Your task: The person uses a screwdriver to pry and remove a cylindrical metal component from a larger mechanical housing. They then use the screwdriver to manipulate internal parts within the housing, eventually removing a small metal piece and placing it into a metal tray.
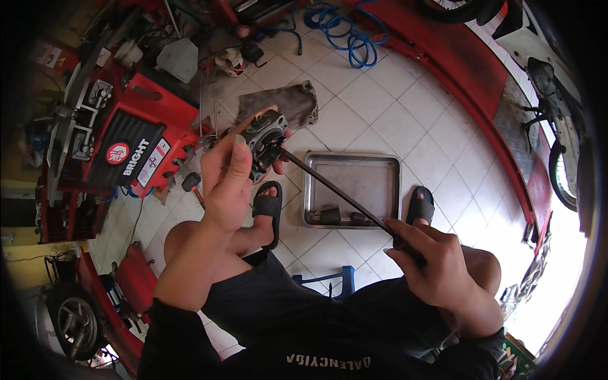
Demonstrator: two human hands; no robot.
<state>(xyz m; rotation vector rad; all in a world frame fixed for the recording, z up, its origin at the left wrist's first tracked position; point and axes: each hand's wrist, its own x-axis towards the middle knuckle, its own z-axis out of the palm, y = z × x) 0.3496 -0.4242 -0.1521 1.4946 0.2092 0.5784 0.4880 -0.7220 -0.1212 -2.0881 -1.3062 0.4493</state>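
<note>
My left hand (229, 180) grips a dark metal machine part (269, 136) with a round opening and bolt ears, lifted above the floor. Its exact kind I cannot make out. My right hand (437, 263) is closed around the dark handle of a long screwdriver (335, 190). The thin shaft slants up to the left, and its tip meets the part near the round opening. Below the shaft, a shallow metal tray (352, 154) lies on the floor between my feet. A dark cylindrical piece (330, 215) and a smaller dark piece (360, 216) rest along its near side.
A grey, stained cloth (278, 102) lies beyond the part. At left stands a red and black workshop machine (126, 145). A coiled blue hose (348, 38) lies at the far side. A red ramp (468, 82) curves along the right, beside a motorcycle (548, 82).
</note>
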